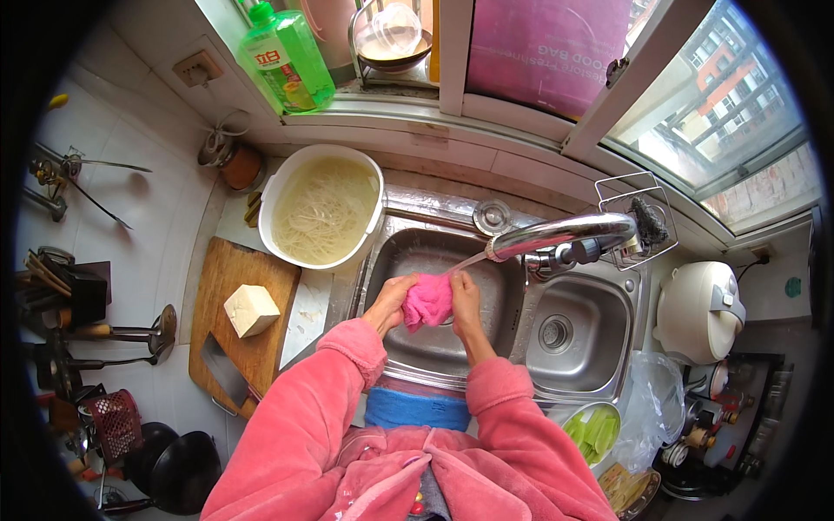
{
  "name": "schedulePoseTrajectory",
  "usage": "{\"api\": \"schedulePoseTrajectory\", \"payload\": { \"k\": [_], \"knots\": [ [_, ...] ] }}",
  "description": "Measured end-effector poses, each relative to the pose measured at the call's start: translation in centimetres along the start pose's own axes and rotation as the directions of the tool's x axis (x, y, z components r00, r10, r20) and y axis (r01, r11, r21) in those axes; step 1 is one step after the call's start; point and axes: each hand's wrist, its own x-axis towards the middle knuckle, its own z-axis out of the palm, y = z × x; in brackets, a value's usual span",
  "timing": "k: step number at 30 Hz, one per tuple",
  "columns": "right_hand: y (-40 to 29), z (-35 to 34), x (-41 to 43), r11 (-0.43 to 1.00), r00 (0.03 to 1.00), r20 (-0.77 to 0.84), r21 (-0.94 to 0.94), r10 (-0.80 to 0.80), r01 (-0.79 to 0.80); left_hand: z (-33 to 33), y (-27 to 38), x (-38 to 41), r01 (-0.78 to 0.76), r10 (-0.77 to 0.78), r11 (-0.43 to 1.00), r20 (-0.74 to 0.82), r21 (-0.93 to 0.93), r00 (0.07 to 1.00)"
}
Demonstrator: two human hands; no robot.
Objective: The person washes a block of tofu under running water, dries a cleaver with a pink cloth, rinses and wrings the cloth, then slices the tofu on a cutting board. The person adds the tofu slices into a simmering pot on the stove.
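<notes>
A wet pink cloth [428,299] is held between both hands over the larger basin of a stainless steel sink [495,325]. My left hand [389,301] grips its left side, and my right hand [466,301] grips its right side. Water runs from the chrome faucet [563,231] onto the cloth near my right fingers. To the left, a block of tofu [251,310] sits on a wooden cutting board [212,273], with a cleaver [225,368] lying beside it. Behind the board stands a white tub [266,218] of pale noodle-like strands in liquid.
A blue towel [417,409] lies along the sink's front edge. At right are a bowl of green slices [594,433], a plastic bag [651,404] and a white rice cooker [694,312]. A green detergent bottle [287,62] stands on the sill; pans [186,465] are at lower left.
</notes>
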Motion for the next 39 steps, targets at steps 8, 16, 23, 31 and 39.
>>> {"api": "schedulePoseTrajectory", "payload": {
  "k": [8, 16, 23, 31, 39],
  "knots": [
    [-1.1, 4.1, -1.2, 0.796, 0.943, -0.003, -0.538, -0.333, 0.279, 2.4, -1.9, 0.9, -0.100, 0.107, 0.994, -0.194, 0.045, 0.975],
    [-1.5, 5.6, -2.5, 0.668, 0.928, -0.010, -0.697, -0.372, 0.261, 1.2, -2.8, 2.3, -0.082, 0.091, 0.995, -0.239, 0.049, 0.967],
    [-0.7, 3.8, -1.0, 0.697, 0.940, -0.055, -0.685, -0.337, 0.210, 1.4, -3.2, 1.7, -0.098, 0.115, 0.989, -0.162, 0.113, 0.980],
    [-0.9, 3.2, 0.2, 0.686, 0.962, -0.031, -0.707, -0.273, 0.172, 1.6, -3.0, 0.9, -0.133, 0.147, 0.982, -0.096, 0.133, 0.985],
    [-0.8, 2.7, 1.4, 0.639, 0.986, 0.054, -0.756, -0.160, 0.145, 1.3, -1.6, -0.6, -0.179, 0.180, 0.981, -0.004, 0.074, 0.984]
  ]
}}
